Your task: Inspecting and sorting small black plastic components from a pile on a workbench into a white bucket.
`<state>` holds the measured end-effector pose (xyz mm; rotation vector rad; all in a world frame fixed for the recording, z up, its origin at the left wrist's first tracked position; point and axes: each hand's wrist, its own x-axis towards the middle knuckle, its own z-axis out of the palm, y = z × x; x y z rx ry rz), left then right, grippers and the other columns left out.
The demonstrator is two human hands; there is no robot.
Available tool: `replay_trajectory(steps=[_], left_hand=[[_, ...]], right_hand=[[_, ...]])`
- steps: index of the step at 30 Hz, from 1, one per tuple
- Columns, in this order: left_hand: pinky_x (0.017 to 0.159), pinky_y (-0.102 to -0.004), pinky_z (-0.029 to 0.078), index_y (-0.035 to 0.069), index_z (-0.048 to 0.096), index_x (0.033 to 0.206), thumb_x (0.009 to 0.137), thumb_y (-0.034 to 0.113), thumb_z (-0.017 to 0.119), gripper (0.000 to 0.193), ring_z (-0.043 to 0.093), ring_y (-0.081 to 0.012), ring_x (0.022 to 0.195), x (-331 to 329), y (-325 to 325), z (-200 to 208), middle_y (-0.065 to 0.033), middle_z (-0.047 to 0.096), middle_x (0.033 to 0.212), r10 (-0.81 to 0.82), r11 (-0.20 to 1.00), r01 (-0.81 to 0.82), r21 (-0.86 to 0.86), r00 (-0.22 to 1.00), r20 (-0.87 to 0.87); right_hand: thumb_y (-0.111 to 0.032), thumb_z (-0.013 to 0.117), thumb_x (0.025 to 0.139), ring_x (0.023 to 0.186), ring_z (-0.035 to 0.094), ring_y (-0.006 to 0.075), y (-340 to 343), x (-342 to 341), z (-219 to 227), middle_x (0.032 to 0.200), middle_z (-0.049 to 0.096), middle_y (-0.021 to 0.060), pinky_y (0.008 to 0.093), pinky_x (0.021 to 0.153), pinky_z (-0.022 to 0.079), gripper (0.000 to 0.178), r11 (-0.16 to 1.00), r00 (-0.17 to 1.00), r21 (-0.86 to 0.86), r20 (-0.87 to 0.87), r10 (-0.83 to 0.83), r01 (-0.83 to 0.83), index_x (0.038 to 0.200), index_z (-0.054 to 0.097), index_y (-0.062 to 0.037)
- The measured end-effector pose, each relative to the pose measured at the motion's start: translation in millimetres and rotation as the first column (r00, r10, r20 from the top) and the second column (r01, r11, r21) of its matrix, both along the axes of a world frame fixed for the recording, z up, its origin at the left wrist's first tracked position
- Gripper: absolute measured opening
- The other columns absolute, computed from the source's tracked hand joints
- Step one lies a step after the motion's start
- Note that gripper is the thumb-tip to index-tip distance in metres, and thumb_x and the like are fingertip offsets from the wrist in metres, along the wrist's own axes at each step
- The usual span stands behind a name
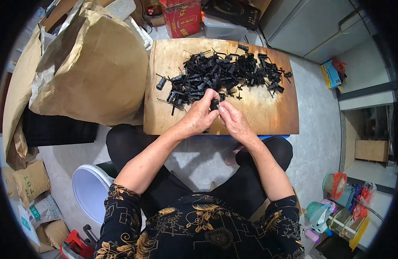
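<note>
A small black plastic part (214, 105) is pinched between the fingers of my left hand (200, 113), above the near part of a wooden board (263, 112). Against the same part press the thumb and fingertips of my right hand (233, 121); whether they grip the part itself or a tiny piece on it is too small to tell. Just beyond both hands spreads a loose pile of black plastic parts (220, 71), many with thin stems. One separate black part (161, 83) lies at the pile's left side.
A large brown paper sack (95, 73) stands against the board's left side. On the floor at left is a white bucket (91, 190). Behind the board are a red box (181, 19) and a clear plastic bin (225, 30). Baskets and bags (337, 207) sit at lower right.
</note>
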<state>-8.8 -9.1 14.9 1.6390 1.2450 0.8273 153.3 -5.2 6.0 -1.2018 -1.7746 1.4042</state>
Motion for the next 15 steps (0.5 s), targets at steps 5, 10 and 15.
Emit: replay_trajectory(steps=[5,10,15], left_hand=[[0.057,-0.038,0.042,0.006,0.038,0.106,0.078,0.004,0.058,0.034,0.054,-0.0302,0.068,3.3,0.4,-3.5,-0.016,0.052,0.072,0.075,0.989,-0.066,0.13,0.995,-0.059],[0.062,-0.0409,0.046,0.005,0.037,0.106,0.077,0.002,0.057,0.035,0.06,-0.0367,0.076,7.0,2.0,-6.8,-0.0203,0.056,0.079,0.099,0.966,-0.072,0.247,0.99,-0.1],[0.051,-0.023,0.043,0.006,0.038,0.106,0.084,0.005,0.057,0.029,0.051,-0.0091,0.057,6.4,9.1,9.9,-0.0035,0.054,0.077,0.131,0.983,-0.046,-0.18,0.86,0.494]], right_hand=[[-0.018,0.044,0.094,0.057,0.05,0.0179,2.7,-8.7,-4.0,0.063,0.049,0.0096,0.0323,0.054,0.041,0.017,0.996,0.997,0.064,0.037,-0.065,0.062,0.094,0.05,-0.0018],[-0.02,0.044,0.094,0.061,0.053,0.0184,0.1,-10.3,-13.3,0.071,0.054,0.0107,0.0325,0.058,0.042,0.019,0.98,0.989,0.142,0.035,-0.144,0.138,0.098,0.05,-0.0028],[-0.026,0.044,0.095,0.054,0.048,0.0088,4.7,-6.8,-2.8,0.075,0.055,0.0042,0.0232,0.048,0.038,0.025,0.985,0.963,-0.011,-0.209,-0.171,0.173,0.105,0.05,-0.0045]])
